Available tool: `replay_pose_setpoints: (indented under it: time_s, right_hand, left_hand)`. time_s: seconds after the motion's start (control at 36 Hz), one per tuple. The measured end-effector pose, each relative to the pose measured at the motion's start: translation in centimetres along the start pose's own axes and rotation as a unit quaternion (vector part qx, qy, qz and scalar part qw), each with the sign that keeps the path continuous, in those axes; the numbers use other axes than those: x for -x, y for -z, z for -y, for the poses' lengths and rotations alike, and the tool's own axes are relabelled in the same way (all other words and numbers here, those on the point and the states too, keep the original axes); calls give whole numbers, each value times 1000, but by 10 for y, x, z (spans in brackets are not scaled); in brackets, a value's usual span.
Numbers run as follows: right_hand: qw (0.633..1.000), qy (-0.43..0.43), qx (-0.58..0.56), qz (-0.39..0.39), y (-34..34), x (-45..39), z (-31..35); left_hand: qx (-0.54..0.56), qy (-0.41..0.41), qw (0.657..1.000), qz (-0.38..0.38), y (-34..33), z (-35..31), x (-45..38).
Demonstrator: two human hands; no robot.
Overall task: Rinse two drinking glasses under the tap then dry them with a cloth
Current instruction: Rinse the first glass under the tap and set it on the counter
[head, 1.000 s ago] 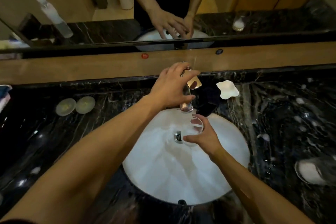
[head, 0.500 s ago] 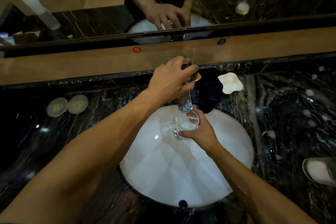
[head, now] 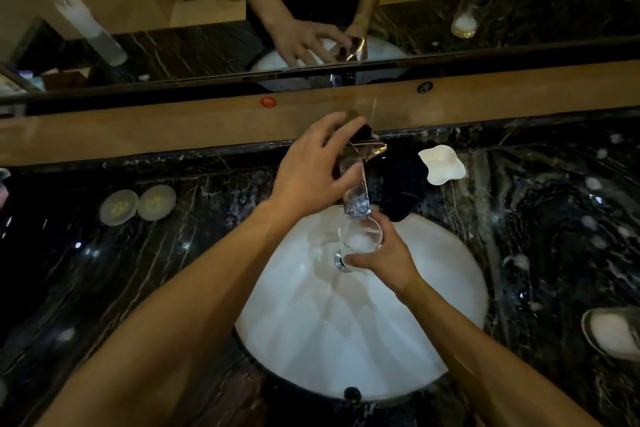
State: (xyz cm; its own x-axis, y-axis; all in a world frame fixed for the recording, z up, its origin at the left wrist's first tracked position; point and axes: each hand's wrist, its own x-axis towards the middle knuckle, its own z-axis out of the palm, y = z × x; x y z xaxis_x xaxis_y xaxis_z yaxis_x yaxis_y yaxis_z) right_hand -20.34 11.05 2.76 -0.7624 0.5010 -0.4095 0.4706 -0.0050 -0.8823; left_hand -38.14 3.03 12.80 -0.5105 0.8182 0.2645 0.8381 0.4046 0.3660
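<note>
My right hand [head: 384, 258] grips a clear drinking glass [head: 360, 236] just under the tap spout [head: 356, 208], over the white basin [head: 346, 350]. The glass looks white and frothy inside. My left hand [head: 311, 166] is at the gold tap lever [head: 369, 149]. Its fingers are spread over the lever and its thumb lies against the spout. A second glass [head: 611, 336] stands on the dark marble counter [head: 207, 253] at the far right edge. A dark cloth [head: 405, 191] lies bunched on the counter, just right of the tap.
A white wavy dish [head: 441, 165] sits behind the cloth. Two round pale discs [head: 138, 204] lie on the counter at the left. A wooden ledge [head: 173, 128] and a mirror run along the back. The drain [head: 341, 262] shows beside the glass.
My right hand has raised the glass from near the drain to right under the spout. My left hand's fingers, curled on the lever before, have loosened and spread.
</note>
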Motion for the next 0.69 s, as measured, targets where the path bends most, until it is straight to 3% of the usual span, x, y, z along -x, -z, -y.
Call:
replay_pose_setpoints:
  time_s: [0.08, 0.17, 0.28, 0.36, 0.58, 0.69]
  right_hand:
    - [1000, 3, 6, 1, 1, 0, -1]
    - [1000, 10, 19, -2, 1, 0, 0]
    - [999, 19, 29, -3, 2, 2, 2]
    - [999, 28, 41, -10, 1, 3, 2]
    - [987, 54, 145, -47, -1, -3, 3]
    - [979, 56, 195, -26, -3, -14, 0]
  left_hand:
    - [62, 126, 989, -53, -8, 20, 48]
    - [44, 260, 963, -59, -22, 49, 113]
    - [-59, 375, 925, 7, -38, 81, 201]
    - [-75, 449, 888, 61, -46, 92, 256]
    - [-115, 446, 885, 66, -57, 94, 281]
    - [-125, 441, 886, 61, -59, 97, 283]
